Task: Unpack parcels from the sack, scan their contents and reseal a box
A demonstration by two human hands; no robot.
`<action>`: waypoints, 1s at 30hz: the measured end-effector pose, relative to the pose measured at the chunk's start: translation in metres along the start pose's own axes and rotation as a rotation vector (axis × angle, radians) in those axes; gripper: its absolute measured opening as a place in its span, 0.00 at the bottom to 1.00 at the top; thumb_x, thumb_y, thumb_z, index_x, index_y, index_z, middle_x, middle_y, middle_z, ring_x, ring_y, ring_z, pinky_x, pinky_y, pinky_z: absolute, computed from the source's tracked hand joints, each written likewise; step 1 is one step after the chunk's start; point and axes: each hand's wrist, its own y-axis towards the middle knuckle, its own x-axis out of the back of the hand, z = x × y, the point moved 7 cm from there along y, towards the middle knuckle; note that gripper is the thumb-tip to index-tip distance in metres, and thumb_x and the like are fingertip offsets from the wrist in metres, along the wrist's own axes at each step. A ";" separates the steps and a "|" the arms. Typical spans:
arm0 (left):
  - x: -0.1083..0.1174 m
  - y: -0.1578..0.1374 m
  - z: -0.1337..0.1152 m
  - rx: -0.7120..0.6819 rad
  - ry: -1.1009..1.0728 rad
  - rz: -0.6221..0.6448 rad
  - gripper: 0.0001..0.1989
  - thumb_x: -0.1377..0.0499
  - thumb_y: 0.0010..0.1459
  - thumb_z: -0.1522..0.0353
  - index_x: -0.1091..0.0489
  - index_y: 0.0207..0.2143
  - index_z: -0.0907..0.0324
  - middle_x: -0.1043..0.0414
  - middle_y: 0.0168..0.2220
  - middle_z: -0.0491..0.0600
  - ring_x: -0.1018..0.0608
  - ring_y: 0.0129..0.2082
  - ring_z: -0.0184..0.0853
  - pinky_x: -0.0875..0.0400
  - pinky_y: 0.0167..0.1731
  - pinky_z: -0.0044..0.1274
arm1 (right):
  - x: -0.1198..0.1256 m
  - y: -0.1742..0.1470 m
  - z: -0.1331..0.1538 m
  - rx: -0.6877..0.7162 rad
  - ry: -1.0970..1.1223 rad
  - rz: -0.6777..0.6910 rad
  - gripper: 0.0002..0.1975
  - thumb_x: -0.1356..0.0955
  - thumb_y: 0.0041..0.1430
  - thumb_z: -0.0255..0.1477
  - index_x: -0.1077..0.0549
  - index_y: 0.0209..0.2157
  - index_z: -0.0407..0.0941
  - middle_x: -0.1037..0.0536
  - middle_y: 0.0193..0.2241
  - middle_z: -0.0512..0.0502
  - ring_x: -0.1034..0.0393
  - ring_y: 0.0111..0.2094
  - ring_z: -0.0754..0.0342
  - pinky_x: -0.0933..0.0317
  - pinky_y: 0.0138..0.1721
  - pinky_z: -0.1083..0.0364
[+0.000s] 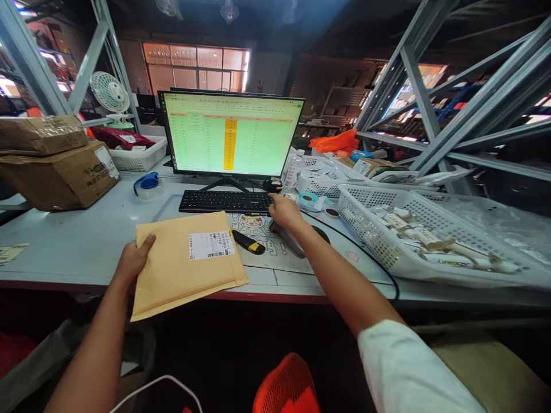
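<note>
My left hand (pixel 132 261) is closed on the left edge of a yellow padded envelope (pixel 172 269), thumb on top. A white printed label (pixel 210 245) is stuck on the envelope, which tilts over the table's front edge. My right hand (pixel 284 211) reaches to the right end of the black keyboard (pixel 224 202), index finger stretched out onto the keys and nothing held. Partly hidden below that hand and forearm lies a grey and black device (pixel 289 240). A black and yellow box cutter (pixel 249 242) rests beside the envelope. Behind the keyboard the monitor (pixel 193 143) displays a spreadsheet.
A white basket (pixel 365 223) of small packaged items stands at the right, with a black cable (pixel 365 246) running before it. Cardboard boxes (pixel 55 178) are stacked at the left. Tape rolls (pixel 307 199) and a bottle (pixel 293 169) sit near the monitor. Metal shelf posts flank the table.
</note>
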 end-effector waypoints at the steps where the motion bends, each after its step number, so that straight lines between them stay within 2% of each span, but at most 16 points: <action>1: 0.000 0.000 0.000 -0.003 -0.001 0.000 0.15 0.37 0.60 0.63 0.27 0.24 0.63 0.24 0.22 0.51 0.23 0.20 0.34 0.32 0.16 0.18 | -0.007 0.014 0.007 0.025 -0.006 0.075 0.27 0.40 0.67 0.27 0.36 0.66 0.45 0.26 0.58 0.35 0.31 0.57 0.40 0.38 0.55 0.49; 3: 0.001 0.002 0.002 -0.002 -0.013 0.004 0.15 0.37 0.59 0.62 0.26 0.25 0.64 0.23 0.22 0.52 0.23 0.19 0.34 0.32 0.16 0.19 | -0.020 0.036 0.017 0.041 -0.015 0.164 0.26 0.37 0.64 0.26 0.32 0.63 0.44 0.26 0.57 0.34 0.31 0.57 0.40 0.38 0.55 0.50; 5: 0.000 0.003 0.006 0.009 -0.053 0.020 0.15 0.37 0.59 0.61 0.25 0.27 0.65 0.22 0.23 0.53 0.23 0.20 0.35 0.31 0.17 0.19 | -0.028 0.051 0.019 0.029 -0.026 0.179 0.26 0.36 0.64 0.26 0.31 0.63 0.42 0.27 0.58 0.32 0.31 0.58 0.40 0.38 0.56 0.49; 10: -0.004 0.010 0.012 0.009 -0.133 0.079 0.15 0.36 0.59 0.61 0.24 0.28 0.65 0.21 0.26 0.55 0.22 0.21 0.36 0.29 0.19 0.21 | -0.049 0.062 0.016 0.005 -0.075 0.294 0.20 0.32 0.59 0.24 0.23 0.54 0.37 0.23 0.52 0.28 0.28 0.54 0.38 0.34 0.53 0.48; 12: -0.005 0.011 0.014 0.002 -0.132 0.085 0.15 0.37 0.60 0.61 0.25 0.27 0.65 0.21 0.25 0.54 0.22 0.21 0.35 0.29 0.20 0.21 | -0.050 0.065 0.016 0.007 -0.088 0.306 0.19 0.32 0.60 0.25 0.23 0.52 0.37 0.24 0.53 0.28 0.28 0.55 0.38 0.34 0.53 0.47; 16: -0.007 0.010 0.014 -0.002 -0.153 0.113 0.15 0.37 0.61 0.62 0.26 0.27 0.64 0.21 0.26 0.54 0.21 0.23 0.36 0.28 0.20 0.21 | -0.047 0.071 0.025 0.028 -0.083 0.307 0.20 0.33 0.65 0.27 0.26 0.57 0.39 0.26 0.56 0.32 0.29 0.56 0.42 0.35 0.56 0.44; 19: -0.007 0.009 0.015 0.002 -0.151 0.117 0.14 0.36 0.59 0.61 0.25 0.28 0.64 0.21 0.26 0.55 0.20 0.24 0.38 0.28 0.20 0.22 | -0.043 0.067 0.041 0.042 -0.059 0.307 0.21 0.34 0.64 0.26 0.27 0.58 0.37 0.27 0.57 0.27 0.30 0.57 0.39 0.35 0.55 0.43; 22: -0.007 0.010 0.015 -0.036 -0.155 0.120 0.16 0.34 0.56 0.58 0.24 0.30 0.64 0.21 0.27 0.55 0.20 0.25 0.39 0.28 0.22 0.22 | -0.039 0.041 0.071 0.148 -0.001 0.273 0.24 0.36 0.66 0.29 0.30 0.62 0.39 0.28 0.59 0.29 0.31 0.59 0.40 0.37 0.56 0.47; 25: -0.006 0.012 0.013 -0.106 -0.152 0.106 0.22 0.33 0.51 0.53 0.24 0.30 0.65 0.22 0.26 0.55 0.20 0.26 0.40 0.28 0.23 0.23 | -0.043 -0.015 0.101 0.332 0.067 0.282 0.25 0.34 0.65 0.36 0.30 0.62 0.45 0.24 0.56 0.37 0.30 0.57 0.44 0.36 0.54 0.53; 27: 0.002 0.010 0.010 -0.141 -0.141 0.034 0.25 0.33 0.48 0.49 0.26 0.26 0.64 0.23 0.24 0.55 0.22 0.24 0.40 0.31 0.21 0.23 | -0.049 -0.054 0.108 0.406 0.092 0.269 0.26 0.33 0.65 0.37 0.31 0.63 0.47 0.24 0.56 0.38 0.29 0.55 0.43 0.36 0.53 0.53; 30: 0.027 -0.004 -0.007 -0.245 -0.115 -0.167 0.26 0.36 0.50 0.47 0.28 0.24 0.63 0.25 0.24 0.53 0.25 0.24 0.38 0.35 0.20 0.22 | -0.056 -0.092 0.093 0.397 0.084 0.194 0.27 0.36 0.66 0.31 0.34 0.65 0.45 0.26 0.56 0.34 0.31 0.56 0.40 0.37 0.54 0.49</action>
